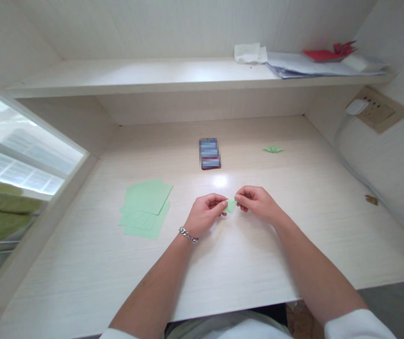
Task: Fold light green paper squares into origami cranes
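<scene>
A small folded piece of light green paper (230, 205) is held between my two hands, above the middle of the desk. My left hand (207, 213), with a silver chain bracelet at its wrist, pinches the paper's left side between thumb and fingers. On the other side, my right hand (256, 202) grips the upper right corner with thumb and fingertips. My fingers cover parts of the paper, so its full folded shape is hidden. To the left lie several loose green paper sheets (147, 200), overlapping in a pile.
Beyond my hands lies a phone (209, 153) with a blurred screen. A small green folded paper figure (273, 149) rests at the back right. The shelf (145, 75) above bears papers (304, 66) and a red folded paper figure (344, 47). A white cable (346, 165) hangs at right.
</scene>
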Available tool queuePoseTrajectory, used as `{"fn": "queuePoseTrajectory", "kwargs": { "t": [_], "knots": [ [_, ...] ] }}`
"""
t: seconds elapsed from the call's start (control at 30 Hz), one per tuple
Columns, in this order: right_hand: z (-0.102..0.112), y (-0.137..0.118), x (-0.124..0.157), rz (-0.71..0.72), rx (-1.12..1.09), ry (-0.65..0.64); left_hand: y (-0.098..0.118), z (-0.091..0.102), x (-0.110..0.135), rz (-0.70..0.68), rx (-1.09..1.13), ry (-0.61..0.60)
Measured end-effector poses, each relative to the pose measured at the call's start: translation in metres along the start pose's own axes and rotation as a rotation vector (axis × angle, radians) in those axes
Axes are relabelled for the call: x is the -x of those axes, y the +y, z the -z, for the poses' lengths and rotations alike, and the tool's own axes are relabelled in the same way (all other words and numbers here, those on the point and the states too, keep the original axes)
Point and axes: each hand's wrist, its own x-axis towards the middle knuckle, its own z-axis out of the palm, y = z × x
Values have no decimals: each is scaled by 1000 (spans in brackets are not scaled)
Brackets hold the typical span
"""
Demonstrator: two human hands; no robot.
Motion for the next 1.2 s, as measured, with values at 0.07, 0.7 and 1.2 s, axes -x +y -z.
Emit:
{"fn": "queuePoseTrajectory", "kwargs": {
  "t": [0.07,0.7,1.2],
  "knots": [
    [-10,3,-4,-26,-135,73,-2,-1,-1,12,25,59],
    [-30,7,-5,61,-88,175,-5,-1,-2,19,132,83],
    [-34,7,-3,116,-36,236,-13,0,-2,-53,67,84]
  ]
}}
